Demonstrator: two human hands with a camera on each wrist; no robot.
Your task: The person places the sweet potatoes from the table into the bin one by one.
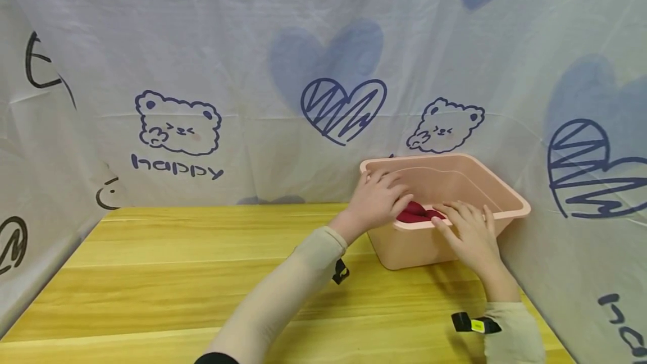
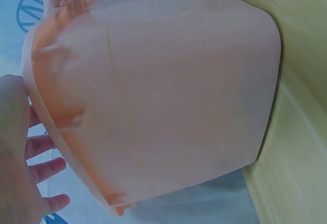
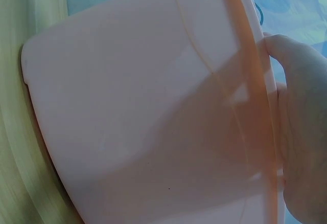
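A pink plastic bin (image 1: 409, 249) stands at the far right of the table. Inside it, near the front, lies a dark red item (image 1: 415, 213) that looks soft; the bin's front rim and both hands hide part of it. My left hand (image 1: 378, 200) is over the bin's left rim, its fingers spread and slightly bent. Over the front rim reaches my right hand (image 1: 470, 236), fingers extended inward above the opening. In the wrist views, the left hand (image 2: 20, 152) and the right hand (image 3: 304, 116) lie along the bin's rim, with the fingers partly hidden.
The wooden table (image 1: 167, 274) stretches to the left of the bin. A pale curtain (image 1: 253, 72) with blue hearts and bear drawings hangs behind and on both sides, close to the bin at the back and right. Black straps (image 1: 475, 324) hang at the wrists.
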